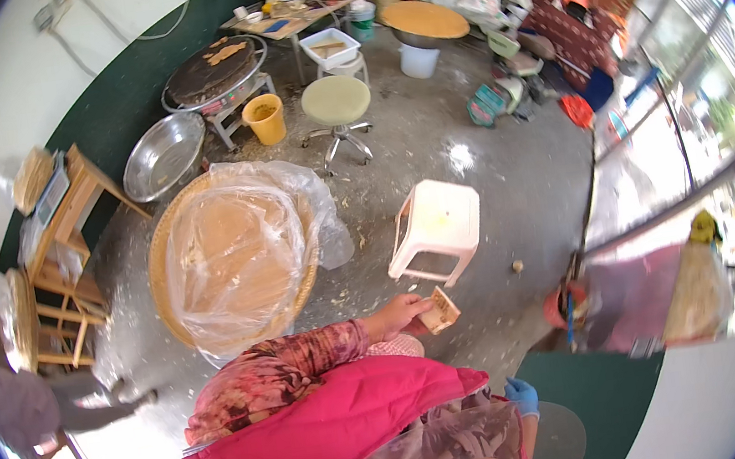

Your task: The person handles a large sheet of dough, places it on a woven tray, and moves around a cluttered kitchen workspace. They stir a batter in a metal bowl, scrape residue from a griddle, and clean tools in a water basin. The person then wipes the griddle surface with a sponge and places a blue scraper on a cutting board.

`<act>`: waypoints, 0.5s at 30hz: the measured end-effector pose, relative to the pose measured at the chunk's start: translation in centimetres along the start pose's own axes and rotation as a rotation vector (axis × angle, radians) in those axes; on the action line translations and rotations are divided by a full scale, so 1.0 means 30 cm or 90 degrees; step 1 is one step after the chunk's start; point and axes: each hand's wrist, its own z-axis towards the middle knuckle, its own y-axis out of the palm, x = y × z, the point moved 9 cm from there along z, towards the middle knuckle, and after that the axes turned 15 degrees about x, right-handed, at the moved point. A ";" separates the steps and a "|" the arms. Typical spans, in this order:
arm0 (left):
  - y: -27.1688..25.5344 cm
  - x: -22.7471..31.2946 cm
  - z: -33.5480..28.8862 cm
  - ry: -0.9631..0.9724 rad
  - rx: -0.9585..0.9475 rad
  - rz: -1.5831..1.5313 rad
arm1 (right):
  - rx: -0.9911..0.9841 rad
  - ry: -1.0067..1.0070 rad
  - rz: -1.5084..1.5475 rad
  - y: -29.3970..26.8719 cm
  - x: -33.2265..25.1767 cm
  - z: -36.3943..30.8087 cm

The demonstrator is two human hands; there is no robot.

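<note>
My left hand, bare and coming out of a red floral sleeve, reaches across in front of my pink vest. Its thumb and fingers pinch a small flat tan piece with dark marks, perhaps paper; its exact kind is unclear. Just beyond it stands a pale pink plastic stool, apart from the hand. Low on the right, close to my clothing, is my right hand in a blue glove. Its fingers are loosely bent and somewhat apart, with nothing visible in them.
A large round woven tray under clear plastic lies at left. Behind it are a metal basin, a yellow bucket and a round wheeled stool. Another person is at the far left. A wooden rack lines the left wall.
</note>
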 end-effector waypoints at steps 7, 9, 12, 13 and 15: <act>0.231 0.230 0.591 0.030 0.122 -0.111 | -0.004 -0.458 -0.070 -0.161 -0.799 0.886; 0.372 0.306 0.760 0.005 0.114 -0.180 | -0.061 -0.498 -0.066 -0.107 -0.845 1.052; 0.504 0.508 0.917 0.047 0.135 -0.231 | -0.148 -0.445 -0.102 -0.108 -0.763 1.253; 0.528 0.586 0.950 0.067 0.138 -0.217 | -0.177 -0.368 -0.203 -0.109 -0.707 1.352; 0.544 0.744 1.021 0.103 0.127 -0.317 | -0.239 -0.249 -0.353 -0.122 -0.622 1.535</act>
